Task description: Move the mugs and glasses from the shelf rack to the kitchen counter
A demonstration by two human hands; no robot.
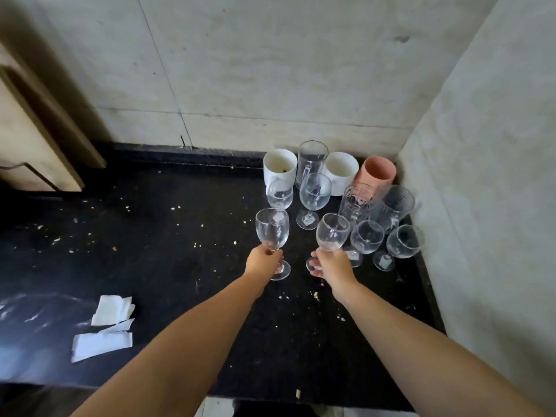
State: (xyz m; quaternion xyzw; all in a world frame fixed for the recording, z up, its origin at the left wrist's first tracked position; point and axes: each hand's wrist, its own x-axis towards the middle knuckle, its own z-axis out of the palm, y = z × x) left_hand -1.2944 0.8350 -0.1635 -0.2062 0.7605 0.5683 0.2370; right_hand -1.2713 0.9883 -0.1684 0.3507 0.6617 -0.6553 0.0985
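My left hand (pixel 262 260) grips the stem of a clear wine glass (pixel 272 228), its foot at or just above the black counter (pixel 168 266). My right hand (pixel 331 266) holds the stem of a second wine glass (pixel 332 231). Behind them, in the back right corner, stand several more stemmed glasses (pixel 314 192), a tall glass mug (pixel 311 161), two cut-glass mugs (pixel 358 203), two white mugs (pixel 279 165) and a pink mug (pixel 377 173). The shelf rack is out of view.
Concrete walls close the counter at the back and on the right (pixel 481 206). Torn white paper pieces (pixel 111 311) lie near the front left edge. Crumbs are scattered over the counter. A wooden cabinet edge (pixel 36 130) stands at far left.
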